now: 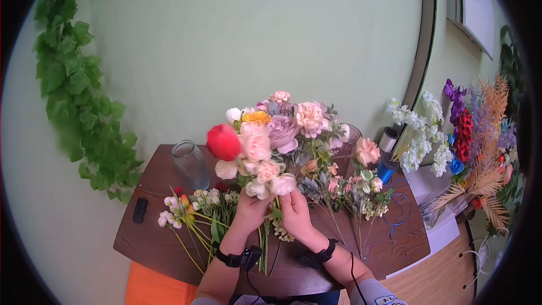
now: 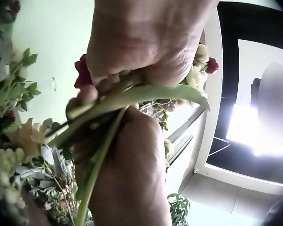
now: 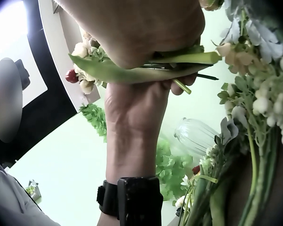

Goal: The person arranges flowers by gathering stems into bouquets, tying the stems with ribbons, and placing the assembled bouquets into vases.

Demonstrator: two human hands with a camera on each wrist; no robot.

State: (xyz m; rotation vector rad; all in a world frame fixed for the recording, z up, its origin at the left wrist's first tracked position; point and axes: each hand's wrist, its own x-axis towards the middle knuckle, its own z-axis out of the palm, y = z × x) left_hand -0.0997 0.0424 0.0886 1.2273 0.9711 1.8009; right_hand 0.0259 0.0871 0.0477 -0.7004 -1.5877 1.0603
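A bouquet of artificial flowers (image 1: 255, 146) stands upright over the table's middle, with pink, mauve, white and yellow blooms and a large red flower (image 1: 222, 142) on its left. Just under the blooms, my left hand (image 1: 252, 210) grips the bundled stems. Beside it, the right hand (image 1: 296, 214) holds the same bundle, thumbs close together. From below, the left wrist view has fingers wrapped round green stems (image 2: 100, 167) and a long curved leaf (image 2: 151, 94). Cut stem ends (image 3: 212, 58) stick out past the fingers in the right wrist view.
Loose flowers (image 1: 183, 209) lie on the dark wooden table (image 1: 158, 164) at left, more sprays (image 1: 364, 183) at right. A clear glass vase (image 1: 191, 164) stands back left. A blue and silver cylinder (image 1: 387, 155) and blue cable (image 1: 398, 214) are at right; a small black object (image 1: 140, 210) lies left.
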